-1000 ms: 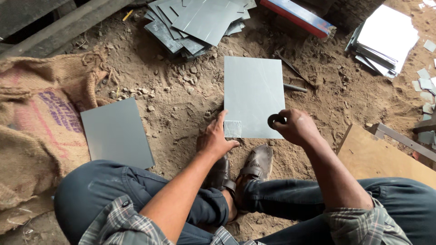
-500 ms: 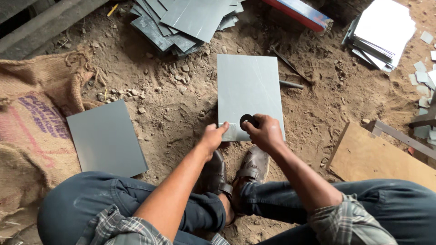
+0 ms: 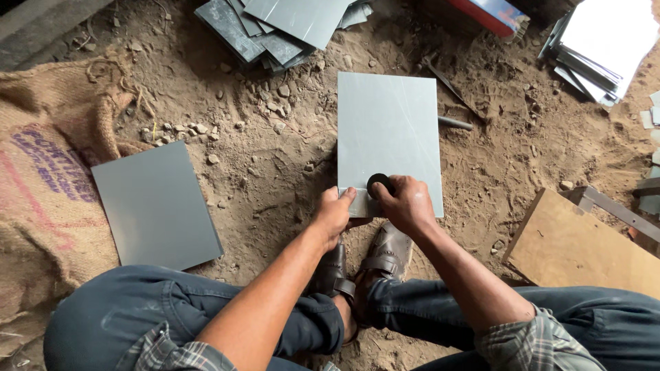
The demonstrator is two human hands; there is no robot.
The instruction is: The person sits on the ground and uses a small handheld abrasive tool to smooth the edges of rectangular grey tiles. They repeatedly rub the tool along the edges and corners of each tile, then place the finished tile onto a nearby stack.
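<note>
Pressing down at the near edge of a grey sheet (image 3: pixel 389 130), the person's right hand (image 3: pixel 405 205) has its fingers curled tight around a small round black tool (image 3: pixel 379 182), which rests on the sheet's surface. The left hand (image 3: pixel 334 211) sits just beside it, fingers bent over the sheet's near left corner and thumb tucked under, pinching that corner. The sheet lies flat on the dirt floor (image 3: pixel 275 172), its long axis running straight away from the person, with the short near edge just above the brown shoes (image 3: pixel 375 257). A second grey sheet (image 3: pixel 157 205) lies well to the left, partly on a burlap sack (image 3: pixel 48 185). More sheets (image 3: pixel 282 27) are piled at the far edge, and a wooden board (image 3: pixel 584 247) lies to the right.
</note>
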